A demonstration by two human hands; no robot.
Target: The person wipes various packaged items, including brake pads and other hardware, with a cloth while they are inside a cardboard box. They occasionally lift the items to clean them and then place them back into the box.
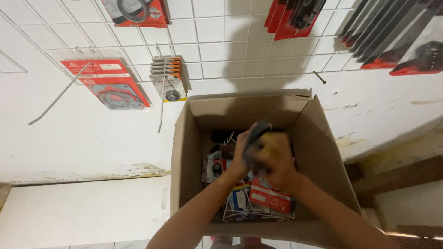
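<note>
Both hands are down inside the cardboard box (318, 152), pressed close together. The right hand (277, 166) is closed round a blurry yellow-and-dark item (264, 133), fingers wrapped tight; looks like a packet pulled from the pile. The left hand (240, 154) sits right against it on the other side, prob. steadying the same item w/ curled fingers, though motion blur means I can't tell if it's actually clamped or just touching. Held up just above the box contents, so it clears the tangle below.

Under the hands: red-and-white carded packs (270, 196) lying flat and overlapping, w/ white wire hooks (233, 210) poking out between them, loose-dumped, not stacked.

Beyond the box, up past the hands, a white wire grid panel (212, 41) carries hung goods: a stack of small carded packs (170, 78) on a peg up-left, a red gasket pack (108, 83) further left, a bare peg (57, 94) sticking out beside it. Dark long packs (392, 32) hang far up-right. Pegs keep cards face-out.
</note>
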